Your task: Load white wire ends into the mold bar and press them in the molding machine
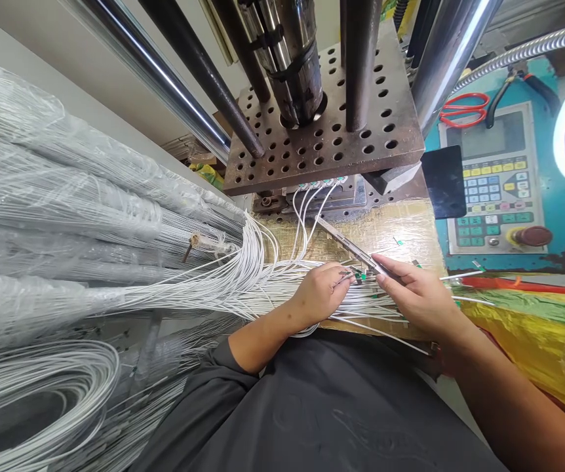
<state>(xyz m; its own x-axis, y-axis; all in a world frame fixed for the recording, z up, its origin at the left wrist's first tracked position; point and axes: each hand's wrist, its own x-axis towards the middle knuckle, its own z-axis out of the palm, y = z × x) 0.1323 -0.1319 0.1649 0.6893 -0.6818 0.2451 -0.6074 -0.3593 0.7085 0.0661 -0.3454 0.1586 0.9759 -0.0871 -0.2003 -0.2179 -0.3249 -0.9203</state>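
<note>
My right hand is closed around the near end of a long, narrow metal bar with notches along it, which slants up to the left toward the press. Close beside it, my left hand pinches a small piece at its fingertips, by some tiny green and dark cable ends; its exact shape is hidden. Under both hands lies a thick bundle of white cables. Several cables run up to green-ended connectors in a metal block under the press plate.
A perforated steel plate and thick metal columns stand overhead. At right are a control panel with a red knob, red-handled scissors, pliers and a dark phone-like slab. Plastic-wrapped cable bundles fill the left.
</note>
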